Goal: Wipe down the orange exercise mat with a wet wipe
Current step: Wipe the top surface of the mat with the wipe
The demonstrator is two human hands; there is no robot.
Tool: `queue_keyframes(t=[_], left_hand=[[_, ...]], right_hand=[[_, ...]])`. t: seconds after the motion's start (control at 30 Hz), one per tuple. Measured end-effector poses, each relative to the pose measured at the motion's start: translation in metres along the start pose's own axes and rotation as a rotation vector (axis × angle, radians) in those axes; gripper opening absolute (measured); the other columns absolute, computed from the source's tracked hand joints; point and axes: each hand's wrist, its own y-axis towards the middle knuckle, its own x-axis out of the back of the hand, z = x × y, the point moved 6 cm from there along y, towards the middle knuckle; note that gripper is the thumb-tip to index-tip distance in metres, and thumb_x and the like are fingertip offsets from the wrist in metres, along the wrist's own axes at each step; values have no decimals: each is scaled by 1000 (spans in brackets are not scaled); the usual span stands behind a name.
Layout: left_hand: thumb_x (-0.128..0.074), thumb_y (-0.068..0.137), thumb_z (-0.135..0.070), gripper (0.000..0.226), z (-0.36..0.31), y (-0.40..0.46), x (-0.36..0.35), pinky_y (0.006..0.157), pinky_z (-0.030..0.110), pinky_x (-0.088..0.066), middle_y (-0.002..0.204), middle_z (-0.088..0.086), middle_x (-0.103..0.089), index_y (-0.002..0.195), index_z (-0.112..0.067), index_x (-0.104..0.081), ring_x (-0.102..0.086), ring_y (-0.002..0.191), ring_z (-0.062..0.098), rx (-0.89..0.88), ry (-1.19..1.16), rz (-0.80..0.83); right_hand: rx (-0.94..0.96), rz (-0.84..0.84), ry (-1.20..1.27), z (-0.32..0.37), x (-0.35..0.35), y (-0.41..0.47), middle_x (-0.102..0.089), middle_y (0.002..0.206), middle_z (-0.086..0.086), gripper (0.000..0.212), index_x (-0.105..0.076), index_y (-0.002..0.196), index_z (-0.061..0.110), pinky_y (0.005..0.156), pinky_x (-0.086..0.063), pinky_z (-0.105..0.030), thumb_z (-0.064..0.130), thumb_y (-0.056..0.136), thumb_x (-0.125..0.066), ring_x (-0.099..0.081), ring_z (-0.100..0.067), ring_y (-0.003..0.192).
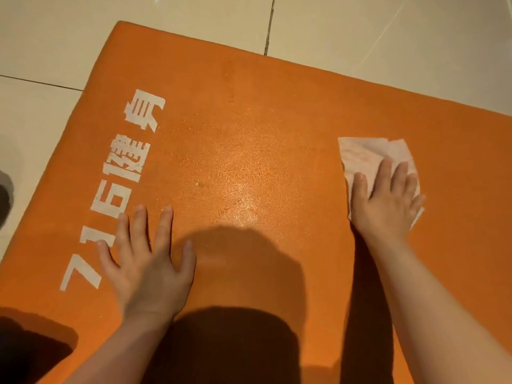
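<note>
Mid-wipe: our right hand (388, 200) presses flat, fingers straight, on the wipe (360, 159), right side of the orange mat (249, 134) on the tile floor (55, 45). Left hand (146, 261) is splayed flat on the mat, steadying it. Advice: keep the palm flat and overlap strokes toward the white lettering (122, 173).

Pale tiled floor under warm indoor light

The floor (388, 37) is laid with large, glossy cream tiles, and dark grout lines (269, 26) are seen between them, one running away from the viewer at the top and another crossing at the left. Faint streaks of reflected light are picked up on the tile surface at the upper right. A dark, blurred object (5, 195) is cut off by the left edge and cannot be identified. Soft dark shadows are cast across the lower part of the view.
</note>
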Motion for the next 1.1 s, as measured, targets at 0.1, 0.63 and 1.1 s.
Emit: queue_keyframes(t=[0.1,0.63,1.1], left_hand=[[-29,93,-54,64,1,2,1,114,61,-11,156,15,-33,148,-25,-42,-22,146,34,-19,-1,-17],[-32,97,-39,55,46,-85,11,118,52,-11,156,11,-35,147,-18,-44,-23,147,29,-171,-89,17],[-39,94,-35,49,42,-75,9,112,54,-23,146,12,-48,138,-21,-54,-37,140,32,-173,-39,-147]], right_hand=[[-34,-15,23,10,-8,-25,7,165,-7,61,-6,158,28,118,7,-58,51,103,-20,6,-36,150],[682,79,-52,109,-64,-182,-18,163,0,62,-21,155,31,120,2,-48,56,98,-17,-7,-26,151],[43,20,19,38,-59,-235,-11,164,-11,68,-21,156,15,118,1,-57,48,97,-16,-9,-40,149]])
